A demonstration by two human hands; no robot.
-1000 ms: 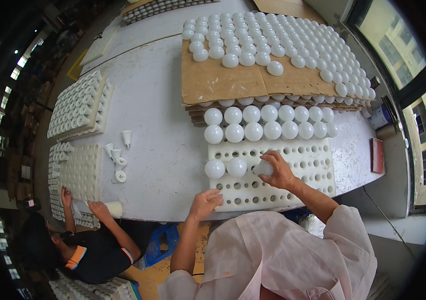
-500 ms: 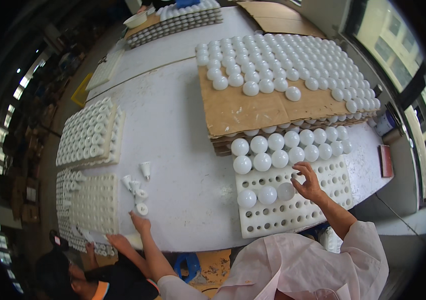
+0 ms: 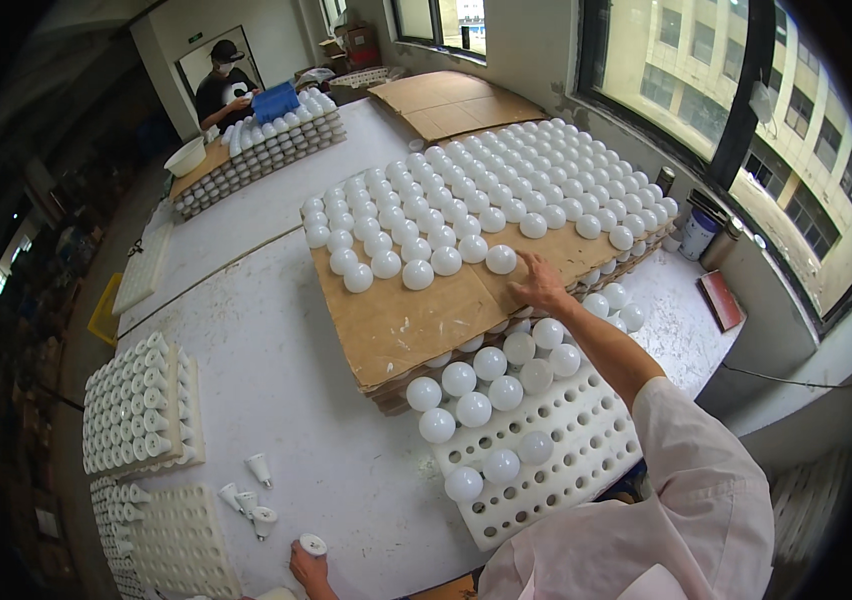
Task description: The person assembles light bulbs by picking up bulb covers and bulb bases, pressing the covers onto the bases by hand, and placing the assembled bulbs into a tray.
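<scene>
My right hand (image 3: 543,283) is stretched over the cardboard sheet (image 3: 416,332) on top of the stack. Its fingers are apart, beside a white globe bulb cover (image 3: 501,259) at the near edge of the rows; whether they touch it is hard to tell. At the bottom, my left hand (image 3: 312,572) grips a white bulb base (image 3: 313,544), its round end up. Several loose bases (image 3: 264,517) lie left of that hand. Nearer my body, a white foam tray with holes (image 3: 586,432) carries more globe covers (image 3: 502,466).
Foam trays filled with white bases (image 3: 131,405) stand at the left, and a mostly bare tray (image 3: 184,540) lies nearer. Far off, a person (image 3: 226,90) stands behind stacked globes and a blue bin (image 3: 276,101). A red box (image 3: 720,300) lies by the window wall.
My right hand has gone from above the foam tray to the globes on the cardboard. My left hand has moved right with the base. The view has tilted up, and the nearby co-worker is out of sight.
</scene>
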